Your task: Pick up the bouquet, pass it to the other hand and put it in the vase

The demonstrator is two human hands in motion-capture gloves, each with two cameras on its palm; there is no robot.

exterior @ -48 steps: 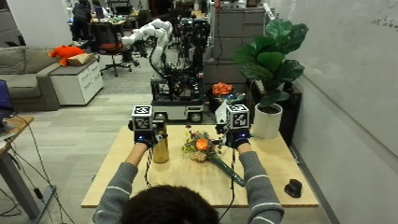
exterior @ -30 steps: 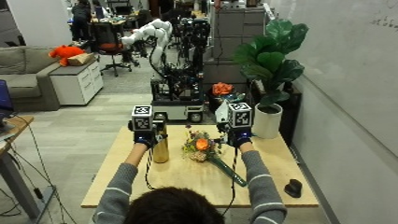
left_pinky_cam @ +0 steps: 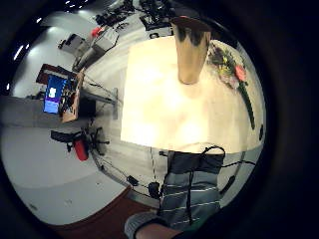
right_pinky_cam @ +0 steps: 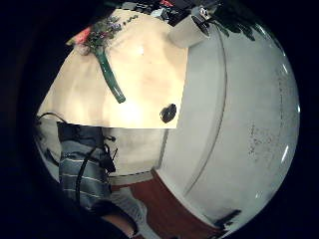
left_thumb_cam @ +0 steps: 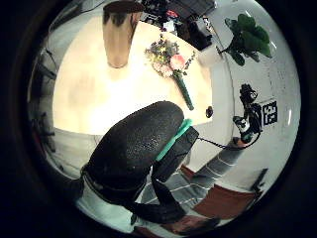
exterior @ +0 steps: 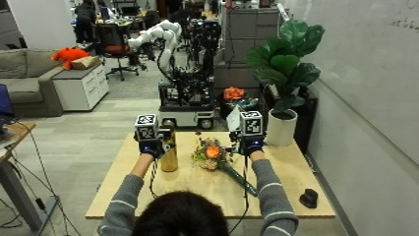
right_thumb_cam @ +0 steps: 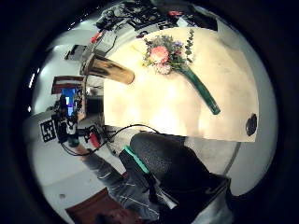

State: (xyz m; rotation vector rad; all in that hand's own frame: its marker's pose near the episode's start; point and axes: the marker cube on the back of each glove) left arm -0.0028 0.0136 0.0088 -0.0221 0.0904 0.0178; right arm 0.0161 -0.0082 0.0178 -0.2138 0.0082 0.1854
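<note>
- Nothing on the surface (exterior: pixel 196 184) has shifted since the earlier outside pictures: both hands are raised above its far part as before, and the bouquet and vase lie where they did.
- Landmark: the bouquet (exterior: pixel 211 156), orange and pale blooms on a dark green wrapped stem, lies flat near the middle of the surface, its stem running toward the person's right and nearer edge.
- Vase (exterior: pixel 169 153): a gold cylinder standing upright, just beside the bouquet's blooms on the person's left, apart from them.
- Left hand (exterior: pixel 150 147): held up above the vase, on the far side of it from the bouquet; it touches neither. Its thumb-side palm view shows a gloved digit (left_thumb_cam: pixel 136 148) with nothing in it, yet whether the fingers are straight or curled cannot be told.
- Right hand (exterior: pixel 250 144): held up beside the bouquet on the person's right, above the stem and clear of it. Its thumb-side palm view shows the bouquet lying well apart from the palm; the state of its fingers cannot be told either.
- Small dark object (exterior: pixel 308 198): rests beyond the stem's tip from the blooms, near the surface's right edge.
- Progress, as judged: no step is done. Pick-up, hand-over and placing in the vase all remain.
</note>
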